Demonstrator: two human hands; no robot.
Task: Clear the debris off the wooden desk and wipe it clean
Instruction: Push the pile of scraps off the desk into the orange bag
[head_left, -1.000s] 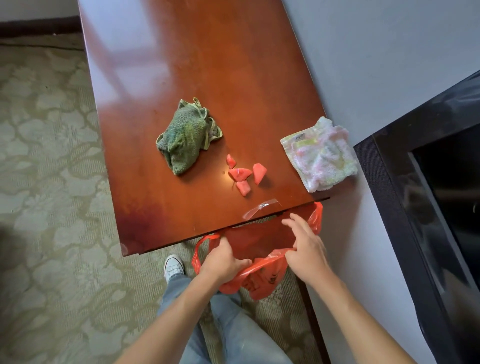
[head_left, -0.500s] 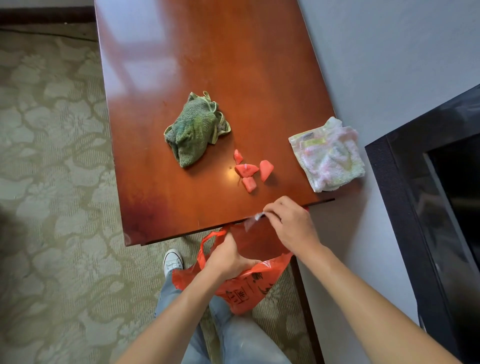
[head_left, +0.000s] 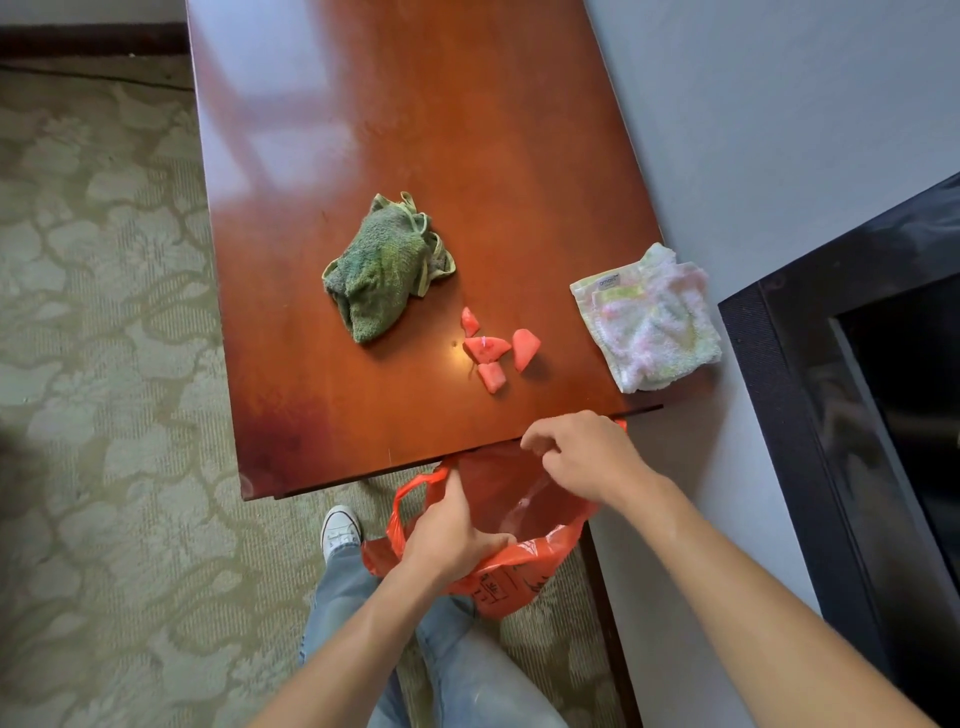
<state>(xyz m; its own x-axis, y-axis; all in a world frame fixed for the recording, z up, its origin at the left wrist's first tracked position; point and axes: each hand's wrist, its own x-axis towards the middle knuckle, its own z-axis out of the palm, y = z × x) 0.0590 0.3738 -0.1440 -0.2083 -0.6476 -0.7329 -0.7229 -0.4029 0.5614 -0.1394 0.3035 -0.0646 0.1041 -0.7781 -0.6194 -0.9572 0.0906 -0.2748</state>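
Observation:
On the glossy wooden desk (head_left: 415, 130) lie several red watermelon pieces (head_left: 491, 351), beside a crumpled green cloth (head_left: 382, 273). A pale pink and yellow cloth (head_left: 652, 322) lies on the desk's right edge, partly overhanging it. Below the near edge hangs an orange plastic bag (head_left: 511, 574); my left hand (head_left: 452, 538) grips its near rim and keeps it wide. My right hand (head_left: 587, 460) hovers over the bag's mouth at the desk edge, fingers loosely curled with nothing seen in them. A clear plastic strip (head_left: 524, 503) lies inside the bag.
A grey wall (head_left: 779, 130) runs along the desk's right side, with a black-framed screen (head_left: 872, 441) at the far right. Patterned carpet (head_left: 104, 364) covers the floor to the left. My legs and a white shoe (head_left: 340, 530) are under the near edge.
My right hand pinched the clear strip off the desk's near edge, carried it over the bag and let it go. The left hand kept its grip on the bag.

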